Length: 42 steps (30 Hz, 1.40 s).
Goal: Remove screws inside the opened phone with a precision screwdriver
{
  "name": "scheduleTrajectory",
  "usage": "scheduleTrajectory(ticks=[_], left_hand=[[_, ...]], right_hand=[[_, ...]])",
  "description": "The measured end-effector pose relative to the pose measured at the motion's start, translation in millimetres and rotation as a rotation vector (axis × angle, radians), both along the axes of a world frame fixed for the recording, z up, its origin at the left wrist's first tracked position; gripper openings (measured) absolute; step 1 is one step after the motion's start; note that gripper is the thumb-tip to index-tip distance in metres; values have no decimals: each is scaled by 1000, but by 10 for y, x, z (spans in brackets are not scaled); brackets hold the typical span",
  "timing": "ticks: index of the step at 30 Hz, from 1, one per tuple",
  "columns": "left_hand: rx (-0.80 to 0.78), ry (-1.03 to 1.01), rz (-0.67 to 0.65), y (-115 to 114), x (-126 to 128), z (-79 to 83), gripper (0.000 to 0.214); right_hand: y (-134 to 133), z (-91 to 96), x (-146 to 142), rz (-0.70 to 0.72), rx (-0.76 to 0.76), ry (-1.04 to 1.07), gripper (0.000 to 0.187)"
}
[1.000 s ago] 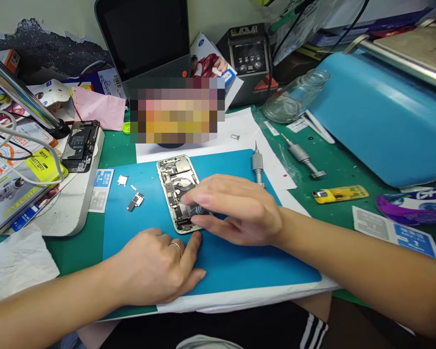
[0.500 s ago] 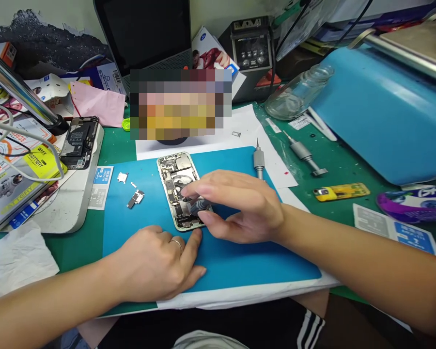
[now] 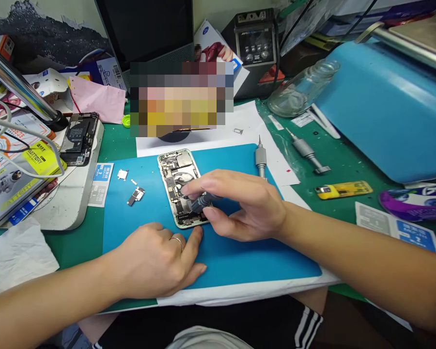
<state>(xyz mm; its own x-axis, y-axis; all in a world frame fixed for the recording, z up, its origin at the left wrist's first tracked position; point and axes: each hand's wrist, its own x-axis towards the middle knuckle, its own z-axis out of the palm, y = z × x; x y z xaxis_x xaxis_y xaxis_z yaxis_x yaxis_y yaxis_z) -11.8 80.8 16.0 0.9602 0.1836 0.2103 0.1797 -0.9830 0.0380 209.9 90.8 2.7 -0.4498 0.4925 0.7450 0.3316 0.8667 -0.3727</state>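
Note:
An opened smartphone (image 3: 171, 182) lies on the blue mat (image 3: 232, 264) with its inner boards and a round coil showing. My right hand (image 3: 245, 206) pinches a dark grey screwdriver (image 3: 204, 199) between thumb and fingers, tilted over the lower part of the phone. Its tip is too small to make out. My left hand (image 3: 158, 261) rests on the mat below the phone, holding nothing; the index finger reaches to the phone's bottom edge and the thumb sticks out, while the other fingers curl under. Left of the phone lie small metal plates (image 3: 135, 196).
Another grey screwdriver (image 3: 261, 157) lies at the mat's upper right, a third screwdriver (image 3: 307, 151) beyond it. A glass jar (image 3: 303, 89) lies on its side behind. At left, a second opened phone (image 3: 80, 138) sits on a white base beside battery boxes (image 3: 25, 182).
The view has shifted slightly. The screwdriver in my right hand leans a little differently, its handle showing more to the right. My left hand stays by the phone's bottom edge.

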Motion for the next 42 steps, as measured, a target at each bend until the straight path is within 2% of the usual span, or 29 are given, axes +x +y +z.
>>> scheduleTrajectory(ticks=[3,6,14,17,21,26,31,42], left_hand=[[1,-5,2,-1,-3,-1,41],[5,-4,1,-3,-5,1,41],[8,5,2,-8,-8,5,42],[38,22,6,-31,-6,4,43],[155,61,45,-126,-1,24,46],[211,159,207,-289,-10,52,50],[199,136,228,-319,-20,20,50],[130,113,206,-241,-17,-25,50]], right_hand=[[12,-30,-4,-13,18,-10,59],[9,-61,-7,-43,-26,13,63],[1,-97,-28,-21,-121,186,68],[7,-79,-45,-4,-150,249,64],[4,-58,-85,15,-179,302,54],[25,-73,-136,41,-278,262,32],[48,-138,-145,50,-236,256,38],[31,-180,-142,30,-302,238,36]])
